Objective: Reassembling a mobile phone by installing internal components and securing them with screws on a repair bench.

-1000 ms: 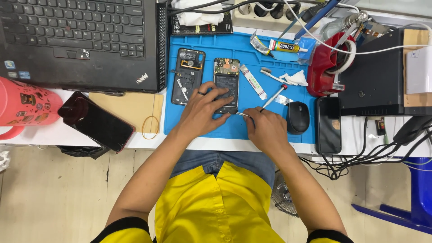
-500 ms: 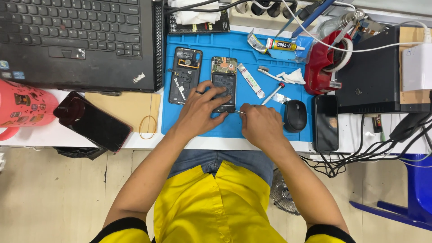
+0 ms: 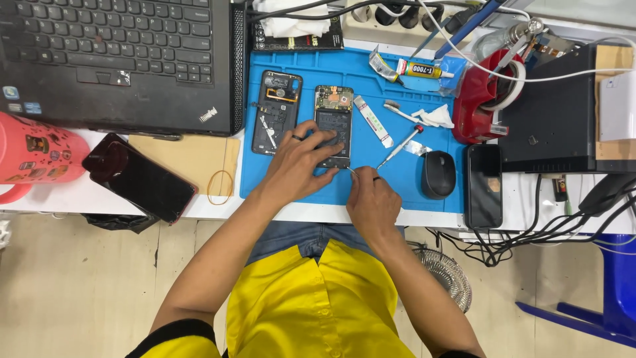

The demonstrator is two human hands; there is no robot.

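An opened phone (image 3: 332, 113) with its insides showing lies on the blue work mat (image 3: 397, 79). My left hand (image 3: 299, 161) presses down on its lower half, fingers spread over it. My right hand (image 3: 371, 200) sits just below and to the right, near the mat's front edge, fingers pinched on a thin metal tool (image 3: 351, 170) whose tip points at the phone's bottom corner. A black back cover (image 3: 275, 111) lies to the left of the phone. A small screwdriver (image 3: 401, 146) with a red cap lies loose on the mat, right of my hands.
A black laptop (image 3: 119, 59) stands at the left, with a dark phone (image 3: 142, 178), a rubber band (image 3: 220, 185) and a pink cup (image 3: 33, 156) near it. A mouse (image 3: 438, 174), another phone (image 3: 483, 185), a red tape holder (image 3: 480, 99), a glue tube (image 3: 421, 68) and cables fill the right.
My right hand has drawn in to the left, toward the phone's bottom edge and away from the screwdriver. My left hand stays on the phone.
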